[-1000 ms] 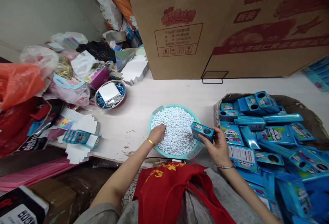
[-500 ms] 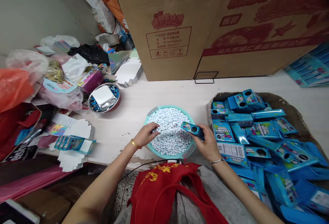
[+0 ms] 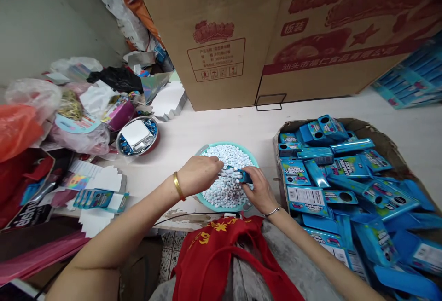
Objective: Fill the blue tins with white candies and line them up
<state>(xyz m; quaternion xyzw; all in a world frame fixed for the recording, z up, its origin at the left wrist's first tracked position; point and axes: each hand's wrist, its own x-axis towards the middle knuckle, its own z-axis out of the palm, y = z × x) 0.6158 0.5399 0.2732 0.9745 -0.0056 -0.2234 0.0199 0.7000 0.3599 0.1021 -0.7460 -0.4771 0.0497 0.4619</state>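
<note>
A teal basin (image 3: 253,150) full of small white candies (image 3: 226,193) stands at the table's front edge. Over it, my right hand (image 3: 258,190) grips a small blue candy box (image 3: 246,176), tilted with one end toward my left hand. White pieces lie at that end. My left hand (image 3: 200,174) is closed over the basin's left side, back of the hand up; its fingertips come close to the box end, and what they pinch is hidden. To the right, a cardboard tray (image 3: 279,172) is heaped with similar blue boxes (image 3: 307,199).
A large cardboard carton (image 3: 221,94) stands behind the basin. At left are a metal bowl (image 3: 157,142) with a white scale (image 3: 136,134) on it, flat white card stacks (image 3: 169,101), and plastic bags (image 3: 79,140). More blue packs (image 3: 414,80) stand at far right.
My left hand has moved right and turned over to the box end. The box in my right hand has shifted left and tilted, and white pieces now show at its end.
</note>
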